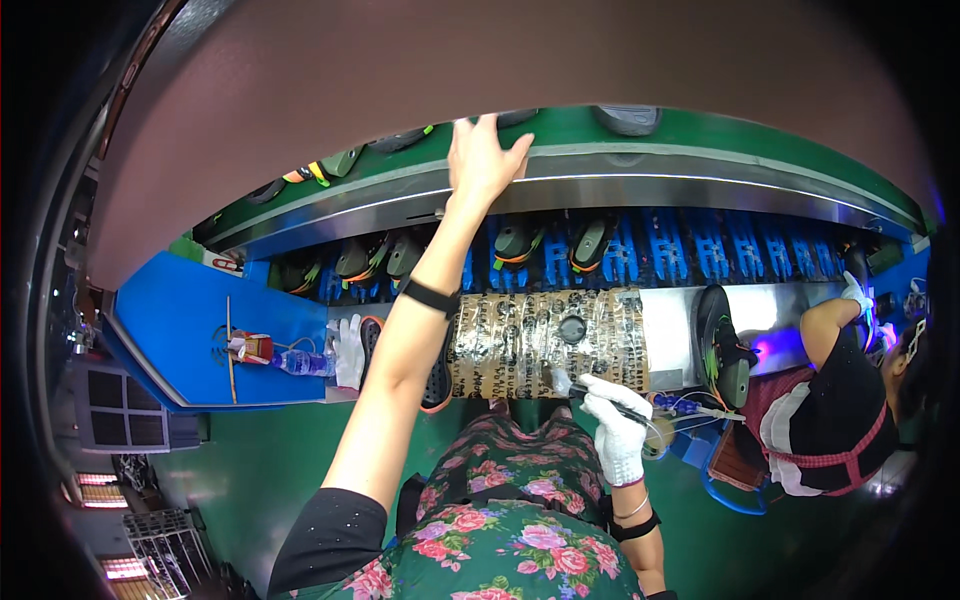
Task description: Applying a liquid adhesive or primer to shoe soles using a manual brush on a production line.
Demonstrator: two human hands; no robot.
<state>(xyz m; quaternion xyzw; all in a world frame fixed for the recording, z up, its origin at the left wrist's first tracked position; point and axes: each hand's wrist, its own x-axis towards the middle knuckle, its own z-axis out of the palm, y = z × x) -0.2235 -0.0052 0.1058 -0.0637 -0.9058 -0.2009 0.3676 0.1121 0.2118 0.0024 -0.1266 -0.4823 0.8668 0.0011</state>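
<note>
My bare left hand (pixel 484 165) reaches over the metal edge onto a green conveyor belt (pixel 562 130), fingers spread and nothing visible in them. Just past its fingertips lies a dark shoe part (pixel 516 117), half hidden under a brown cover. My right hand (pixel 617 435), in a white knitted glove, is closed around the dark handle of a brush (pixel 610 396). The pale bristles hang over a bench section wrapped in printed brown tape (pixel 520 340). Beside my left forearm a black sole with an orange rim (pixel 436 388) lies on the bench, partly covered by the arm.
The brown cover (pixel 500 60) overhangs the belt. Blue racks (pixel 665 245) behind the bench carry several grey-and-black shoes (pixel 592 243). A glove (pixel 348 352) and a plastic bottle (pixel 303 362) lie at left. At right, a co-worker (pixel 820 420) sits close by, near a shoe (pixel 722 345).
</note>
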